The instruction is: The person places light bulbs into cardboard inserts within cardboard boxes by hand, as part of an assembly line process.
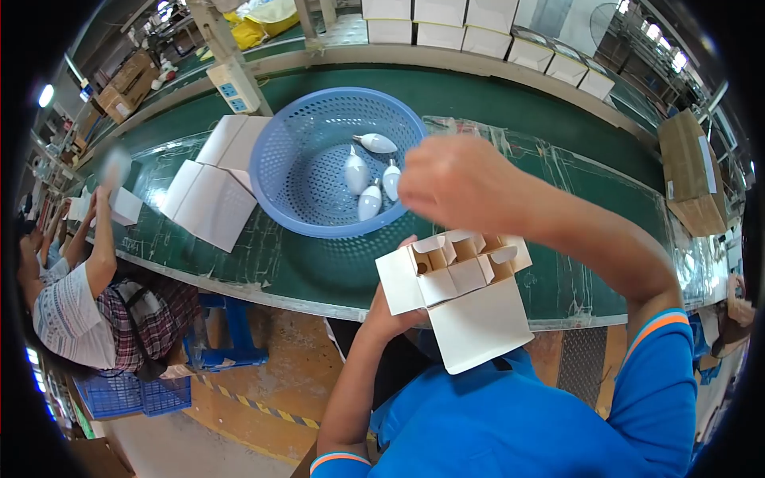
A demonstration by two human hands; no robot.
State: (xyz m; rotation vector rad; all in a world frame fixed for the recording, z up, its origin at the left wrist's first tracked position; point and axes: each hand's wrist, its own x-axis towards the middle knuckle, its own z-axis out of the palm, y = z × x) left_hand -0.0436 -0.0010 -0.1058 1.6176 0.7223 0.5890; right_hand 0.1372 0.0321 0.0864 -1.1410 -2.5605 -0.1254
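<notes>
My left hand [390, 315] is wrapped round the lower left side of an open white carton [466, 275], held at the table's front edge. Its flaps stand open, and cardboard dividers split the inside into several compartments; a dark round spot shows in the leftmost one. Above the carton, by the right rim of a blue plastic basket [275, 191], my right hand [446, 179] is closed, slightly blurred, its fingertips hidden. What it holds, if anything, does not show. Several white candle-shaped bulbs [356, 171] lie in the basket, one [390, 182] right beside my right hand.
White cartons [211, 203] stand left of the basket on the green table [319, 279]. More white boxes [478, 24] line the back shelf. A brown cardboard box [692, 171] sits at the right. At the left, a co-worker [80, 311] sits near a blue stool [227, 334].
</notes>
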